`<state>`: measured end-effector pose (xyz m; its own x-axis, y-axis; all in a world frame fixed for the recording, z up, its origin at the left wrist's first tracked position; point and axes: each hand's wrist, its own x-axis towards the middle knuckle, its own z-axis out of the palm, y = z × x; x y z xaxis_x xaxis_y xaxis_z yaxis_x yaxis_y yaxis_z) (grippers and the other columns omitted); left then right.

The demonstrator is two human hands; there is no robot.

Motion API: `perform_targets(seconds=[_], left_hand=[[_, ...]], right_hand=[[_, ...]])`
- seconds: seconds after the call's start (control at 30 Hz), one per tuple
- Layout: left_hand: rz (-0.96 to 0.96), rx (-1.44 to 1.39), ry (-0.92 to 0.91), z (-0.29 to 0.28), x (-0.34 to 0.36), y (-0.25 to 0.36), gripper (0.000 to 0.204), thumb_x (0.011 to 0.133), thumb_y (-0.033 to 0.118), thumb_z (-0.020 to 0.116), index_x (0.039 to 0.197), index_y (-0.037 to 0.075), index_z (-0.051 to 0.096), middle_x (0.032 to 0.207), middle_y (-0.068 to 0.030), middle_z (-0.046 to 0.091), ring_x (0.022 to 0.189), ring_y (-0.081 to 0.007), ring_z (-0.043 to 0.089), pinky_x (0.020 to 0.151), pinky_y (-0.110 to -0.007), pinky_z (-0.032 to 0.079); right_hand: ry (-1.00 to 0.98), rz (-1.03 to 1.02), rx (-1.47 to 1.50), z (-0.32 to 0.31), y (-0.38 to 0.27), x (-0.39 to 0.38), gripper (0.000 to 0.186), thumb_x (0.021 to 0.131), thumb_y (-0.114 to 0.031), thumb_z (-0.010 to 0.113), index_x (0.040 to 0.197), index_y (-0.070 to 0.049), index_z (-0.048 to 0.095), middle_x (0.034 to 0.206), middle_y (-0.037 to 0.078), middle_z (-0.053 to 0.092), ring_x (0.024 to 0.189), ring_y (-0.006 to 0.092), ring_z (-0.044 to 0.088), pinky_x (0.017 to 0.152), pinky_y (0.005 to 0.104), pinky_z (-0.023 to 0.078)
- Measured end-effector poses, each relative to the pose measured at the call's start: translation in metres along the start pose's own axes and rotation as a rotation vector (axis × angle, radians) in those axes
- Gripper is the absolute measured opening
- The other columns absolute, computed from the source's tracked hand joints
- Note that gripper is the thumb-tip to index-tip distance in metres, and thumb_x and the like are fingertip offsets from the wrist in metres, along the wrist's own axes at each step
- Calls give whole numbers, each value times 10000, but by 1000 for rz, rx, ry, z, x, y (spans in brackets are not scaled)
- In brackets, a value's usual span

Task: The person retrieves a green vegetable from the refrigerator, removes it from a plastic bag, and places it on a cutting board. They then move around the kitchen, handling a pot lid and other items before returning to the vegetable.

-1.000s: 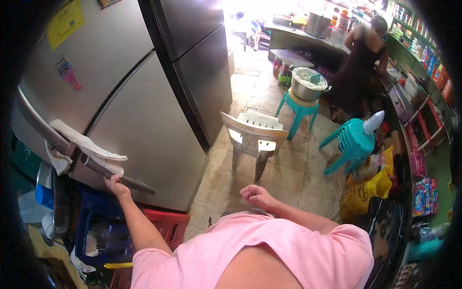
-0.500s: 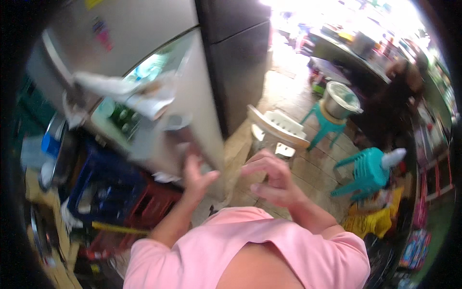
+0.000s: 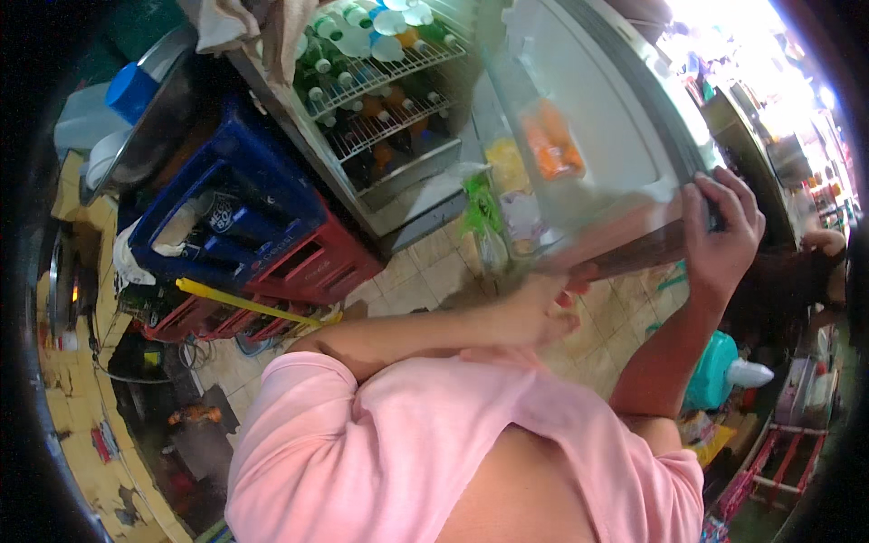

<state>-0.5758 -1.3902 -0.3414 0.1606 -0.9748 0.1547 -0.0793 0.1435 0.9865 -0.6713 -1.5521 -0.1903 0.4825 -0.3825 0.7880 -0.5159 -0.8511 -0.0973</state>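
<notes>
A refrigerator door [image 3: 625,118] stands wide open in front of me. My right hand [image 3: 721,226] has its fingers curled over the door's outer edge. My left hand [image 3: 548,312] is below the door, near its lower edge, with the forearm across my front. Motion blurs its fingers, and a bit of red shows beside them that I cannot make out. On the wire shelves [image 3: 398,136] inside are several capped bottles [image 3: 330,54], many green. The door's inner side carries a bag of orange items [image 3: 550,140], a yellow pack [image 3: 509,167] and a green-topped plastic bag [image 3: 484,217].
Left of the refrigerator are a blue crate [image 3: 244,190] and a red crate [image 3: 317,262]. A yellow stick [image 3: 244,301] extends from the crates. A teal stool [image 3: 712,371] stands at right; another person's hand [image 3: 824,242] shows at far right.
The refrigerator door has swung wide to the right, exposing its shelves. My right hand has moved right onto its edge. My left hand has crossed to the right. The view has turned left.
</notes>
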Motion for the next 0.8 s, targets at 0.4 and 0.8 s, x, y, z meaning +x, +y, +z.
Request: perform_targets(seconds=[0.4, 0.8], left_hand=[[-596, -147, 258, -73, -83, -85, 386, 789, 79, 594, 1158, 5, 509, 1032, -114, 585, 880, -142, 551, 754, -261, 463], [-576, -58, 511, -123, -46, -98, 289, 811, 39, 543, 1097, -4, 546, 968, -73, 598, 838, -123, 563, 735, -253, 467]], right_hand=[[121, 33, 317, 26, 97, -2, 141, 740, 45, 626, 879, 48, 651, 1047, 164, 603, 956, 216, 577, 813, 301, 498], [424, 112, 31, 41, 97, -16, 130, 687, -39, 711, 802, 13, 680, 900, 131, 632, 861, 192, 594, 747, 270, 508]])
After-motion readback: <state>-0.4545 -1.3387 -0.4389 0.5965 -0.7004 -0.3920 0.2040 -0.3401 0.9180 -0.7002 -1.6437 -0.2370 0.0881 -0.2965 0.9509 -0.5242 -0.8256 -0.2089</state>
